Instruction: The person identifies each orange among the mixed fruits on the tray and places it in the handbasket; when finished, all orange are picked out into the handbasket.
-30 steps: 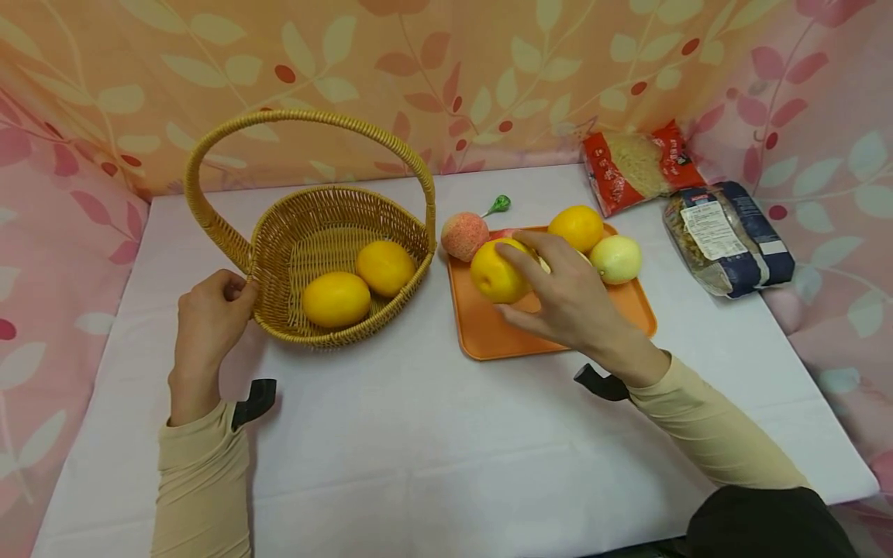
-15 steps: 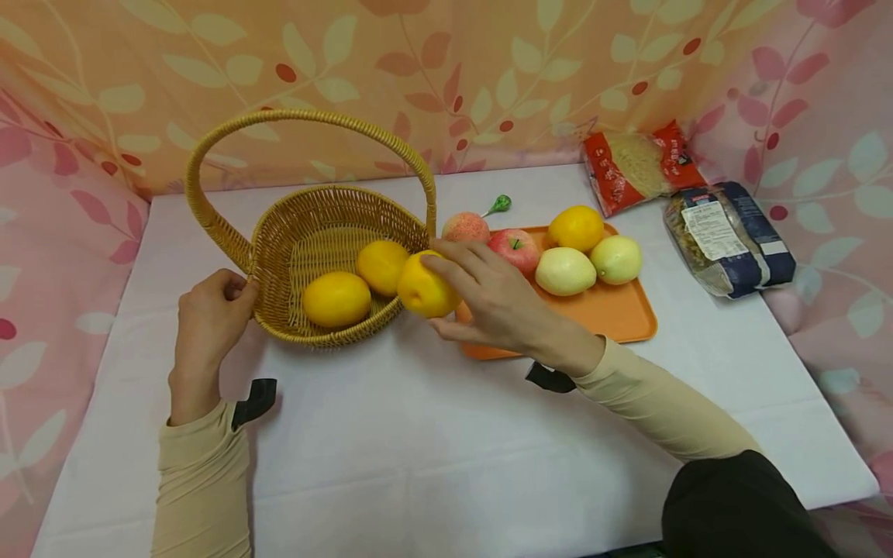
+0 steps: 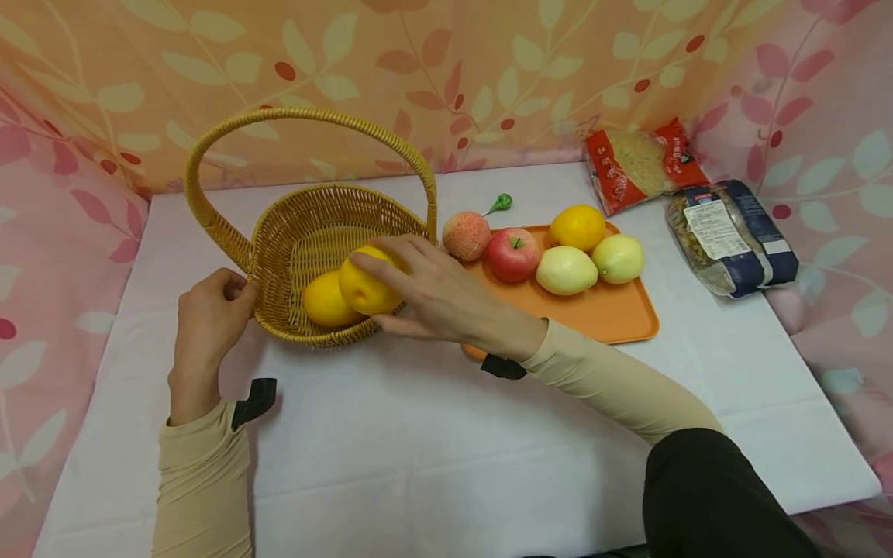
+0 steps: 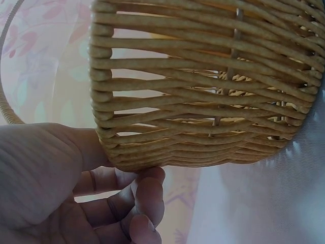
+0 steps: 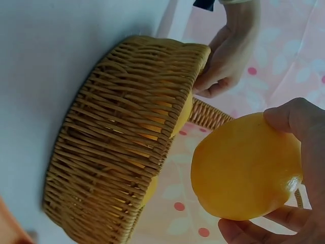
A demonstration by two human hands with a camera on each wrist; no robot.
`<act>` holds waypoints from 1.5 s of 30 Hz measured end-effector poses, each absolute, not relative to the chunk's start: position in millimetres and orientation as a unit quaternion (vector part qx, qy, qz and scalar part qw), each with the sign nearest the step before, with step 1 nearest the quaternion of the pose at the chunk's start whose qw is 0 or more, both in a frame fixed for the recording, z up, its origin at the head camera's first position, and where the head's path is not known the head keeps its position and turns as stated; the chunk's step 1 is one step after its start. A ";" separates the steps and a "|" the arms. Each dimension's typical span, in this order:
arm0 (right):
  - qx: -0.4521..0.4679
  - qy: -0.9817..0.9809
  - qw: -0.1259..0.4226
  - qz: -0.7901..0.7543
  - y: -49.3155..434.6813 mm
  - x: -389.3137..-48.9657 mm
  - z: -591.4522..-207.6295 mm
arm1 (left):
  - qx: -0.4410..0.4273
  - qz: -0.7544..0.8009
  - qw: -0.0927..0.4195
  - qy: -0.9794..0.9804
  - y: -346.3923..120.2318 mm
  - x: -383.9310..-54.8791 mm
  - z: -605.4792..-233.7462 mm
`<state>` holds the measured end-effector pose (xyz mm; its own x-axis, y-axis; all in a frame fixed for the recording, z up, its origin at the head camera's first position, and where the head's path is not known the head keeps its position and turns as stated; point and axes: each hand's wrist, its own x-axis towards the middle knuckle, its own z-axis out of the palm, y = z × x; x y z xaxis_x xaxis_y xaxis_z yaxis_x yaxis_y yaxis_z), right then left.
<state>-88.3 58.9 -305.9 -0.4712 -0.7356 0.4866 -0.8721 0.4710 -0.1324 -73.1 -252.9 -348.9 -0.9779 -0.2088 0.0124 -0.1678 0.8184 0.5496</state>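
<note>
The wicker basket point(image 3: 296, 252) stands at the left with its tall handle upright. My left hand point(image 3: 211, 319) pinches its left rim between thumb and fingers; the left wrist view shows the thumb and fingertips at the woven edge point(image 4: 104, 86). Over the basket's right side, my right hand point(image 3: 446, 298) holds a plump lemon point(image 3: 366, 288) by its sides. In the right wrist view this lemon point(image 5: 244, 168) is above the rim, apart from the weave. One lemon point(image 3: 326, 301) shows inside the basket; another in there is hidden behind the right hand in the head view.
Right of the basket, an orange tray point(image 3: 600, 318) bears a red apple point(image 3: 513, 254), a yellow fruit point(image 3: 577, 226) and two pale green fruits point(image 3: 567, 271). A peach-coloured ball point(image 3: 466, 235) and green lollipop point(image 3: 501, 203) lie nearby. Red point(image 3: 642, 167) and dark blue point(image 3: 731, 239) food packets lie back right.
My right hand has carried the lemon leftward from above the tray to over the basket, uncovering the apple and a pale green fruit. The left hand has stayed at the rim.
</note>
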 end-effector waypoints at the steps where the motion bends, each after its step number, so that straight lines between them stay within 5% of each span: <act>1: 0.478 -0.839 0.181 0.184 56.1 -90.3 -305.3 | 0.098 -0.285 0.035 -0.953 -252.9 -73.0 -348.8; 45: 0.282 -0.939 0.145 0.131 -22.5 -159.0 -293.5 | 0.091 -0.289 0.048 -0.952 -254.0 -73.5 -349.7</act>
<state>-159.0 -22.5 -293.5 -0.7988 -0.4918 0.3465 -0.5681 0.8063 -0.1650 -73.5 -254.0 -349.7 -0.9790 -0.2001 0.0385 -0.1449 0.8164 0.5590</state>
